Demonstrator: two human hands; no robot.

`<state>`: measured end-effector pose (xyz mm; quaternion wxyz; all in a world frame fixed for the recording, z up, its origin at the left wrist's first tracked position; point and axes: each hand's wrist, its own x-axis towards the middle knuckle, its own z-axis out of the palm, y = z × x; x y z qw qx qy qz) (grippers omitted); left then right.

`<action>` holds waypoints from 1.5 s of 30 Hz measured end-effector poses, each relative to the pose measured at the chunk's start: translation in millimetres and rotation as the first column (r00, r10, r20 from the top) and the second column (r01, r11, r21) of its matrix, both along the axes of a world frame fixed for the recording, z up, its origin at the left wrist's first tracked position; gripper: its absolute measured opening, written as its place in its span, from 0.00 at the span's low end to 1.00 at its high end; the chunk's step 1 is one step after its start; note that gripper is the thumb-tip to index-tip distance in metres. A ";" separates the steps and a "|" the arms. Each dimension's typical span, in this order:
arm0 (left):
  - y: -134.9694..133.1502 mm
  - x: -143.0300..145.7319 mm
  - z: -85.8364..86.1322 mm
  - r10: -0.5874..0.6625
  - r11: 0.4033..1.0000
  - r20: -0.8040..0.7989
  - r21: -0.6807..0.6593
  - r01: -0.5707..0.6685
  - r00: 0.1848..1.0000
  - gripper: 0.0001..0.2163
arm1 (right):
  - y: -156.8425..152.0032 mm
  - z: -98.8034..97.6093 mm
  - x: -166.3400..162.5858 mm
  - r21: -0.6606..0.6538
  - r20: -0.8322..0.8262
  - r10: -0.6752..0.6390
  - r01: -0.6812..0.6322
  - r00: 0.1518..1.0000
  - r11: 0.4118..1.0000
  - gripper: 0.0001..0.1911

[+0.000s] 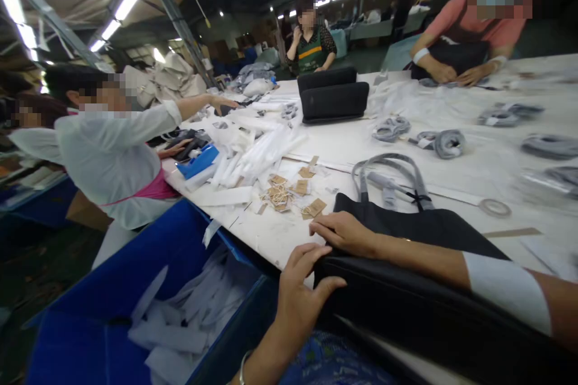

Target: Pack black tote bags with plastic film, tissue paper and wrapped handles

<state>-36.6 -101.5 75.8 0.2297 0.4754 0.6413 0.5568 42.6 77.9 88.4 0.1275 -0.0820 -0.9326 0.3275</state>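
A black tote bag (406,289) lies on its side along the near table edge, its grey wrapped handles (392,162) standing up behind it. My left hand (300,292), with a silver bangle at the wrist, is around the bag's left end, thumb on the near face and fingers at the upper corner. My right hand (345,233) reaches across the bag from the right, its bent fingers closed at the far corner of the same end. The fingertips' exact hold there is partly hidden. Brown paper tags (313,209) with strings lie just beyond my hands.
A blue bin (149,246) with white wrapping scraps stands below the table at left. White strips (253,153), a blue tape dispenser (197,162), a tape roll (494,208), grey handle bundles (449,144) and black bags (335,101) cover the table (325,153). Co-workers work around it.
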 end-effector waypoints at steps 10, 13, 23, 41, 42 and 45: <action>-3.4 26.2 10.7 0.104 0.994 0.208 0.020 -0.110 0.973 0.21 | -0.7 18.9 5.2 0.131 -0.026 -0.256 0.257 0.966 0.957 0.23; -2.2 21.7 22.1 0.048 0.998 0.235 0.031 -0.057 0.971 0.20 | 2.3 18.1 4.2 0.084 -0.040 -0.271 0.273 0.962 0.958 0.22; 30.2 -40.6 32.9 -0.421 0.907 -0.269 -0.145 0.395 0.866 0.19 | 6.3 1.5 -9.0 -0.146 -0.136 -0.178 0.158 0.975 0.977 0.22; 42.4 -73.4 22.6 -0.449 0.791 -0.779 -0.119 0.600 0.438 0.19 | 4.0 -0.4 -9.4 0.098 0.016 -0.040 0.039 0.999 0.994 0.16; 39.3 -74.1 14.9 -0.415 0.808 -0.788 -0.089 0.582 0.456 0.20 | 5.7 6.3 -4.2 0.140 0.055 -0.001 -0.007 0.998 0.990 0.14; 36.7 -74.7 0.0 -0.350 0.840 -0.796 -0.033 0.542 0.494 0.23 | 13.7 35.4 28.1 0.218 0.181 0.058 -0.097 0.982 0.971 0.13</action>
